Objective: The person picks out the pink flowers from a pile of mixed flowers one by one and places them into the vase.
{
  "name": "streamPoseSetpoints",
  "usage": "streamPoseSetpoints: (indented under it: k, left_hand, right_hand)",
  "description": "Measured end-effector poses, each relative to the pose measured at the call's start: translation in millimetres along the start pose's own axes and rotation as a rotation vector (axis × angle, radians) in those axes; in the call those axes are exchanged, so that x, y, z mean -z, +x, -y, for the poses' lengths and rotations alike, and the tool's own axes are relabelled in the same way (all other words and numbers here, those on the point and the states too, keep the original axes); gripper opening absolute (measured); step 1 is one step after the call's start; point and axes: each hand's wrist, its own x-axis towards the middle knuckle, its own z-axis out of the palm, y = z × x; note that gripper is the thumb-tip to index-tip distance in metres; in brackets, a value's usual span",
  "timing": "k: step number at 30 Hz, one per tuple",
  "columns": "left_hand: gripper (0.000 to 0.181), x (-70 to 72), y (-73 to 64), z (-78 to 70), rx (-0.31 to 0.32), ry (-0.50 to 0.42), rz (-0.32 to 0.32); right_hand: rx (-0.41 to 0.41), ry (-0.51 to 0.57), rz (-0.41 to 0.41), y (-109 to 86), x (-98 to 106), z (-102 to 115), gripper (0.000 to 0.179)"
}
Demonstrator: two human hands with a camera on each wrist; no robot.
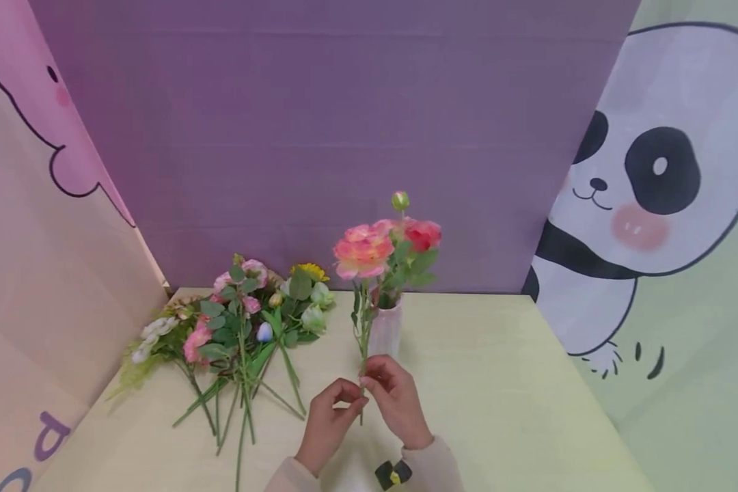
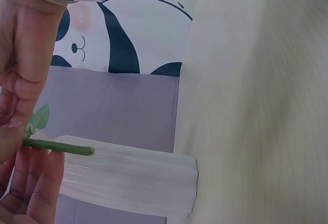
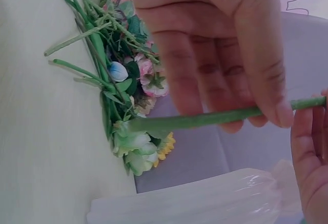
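A pink-orange artificial flower stands upright on its green stem. My left hand pinches that stem near its lower end, between thumb and fingers. Just higher up, my right hand pinches the same stem. In the left wrist view, the cut end of the stem pokes out past the fingers, with a small leaf beside it. Right behind the held flower is a ribbed pale pink vase, partly hidden by the right hand. A red-pink bloom and a green bud show above the vase.
To the left lies a pile of artificial flowers, among them pink roses, a yellow flower and a blue-white tulip. Their stems point towards the table's front. A purple panel backs the pale table.
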Motion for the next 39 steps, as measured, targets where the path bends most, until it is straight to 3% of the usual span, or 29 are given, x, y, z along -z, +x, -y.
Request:
streamPoseSetpoints:
  k: [10, 19, 23, 30, 39]
  left_hand:
    - [0.011, 3.3, -2.9, 0.8, 0.053, -0.022, 0.034]
    - [0.009, 4.6, -3.1, 10.4, 0.055, -0.015, 0.016]
    - [0.007, 4.9, -3.7, 13.4, 0.033, -0.011, 0.013]
    - [0.008, 5.6, -3.8, 15.1, 0.02, 0.003, 0.005]
    - [0.009, 8.3, -9.2, 18.4, 0.039, -0.011, 0.012]
  right_hand:
    - [0.109, 0.005, -0.097, 8.6, 9, 2, 0.015]
    - [0.103, -0.015, -0.156, 37.1, 32, 16, 0.018]
    - [0.091, 0.003, -0.179, 45.9, 40, 23, 0.018]
    - [0.153, 0.046, -0.196, 65.5, 51, 28, 0.018]
    - [0.141, 0.111, -0.267, 86.2, 62, 29, 0.019]
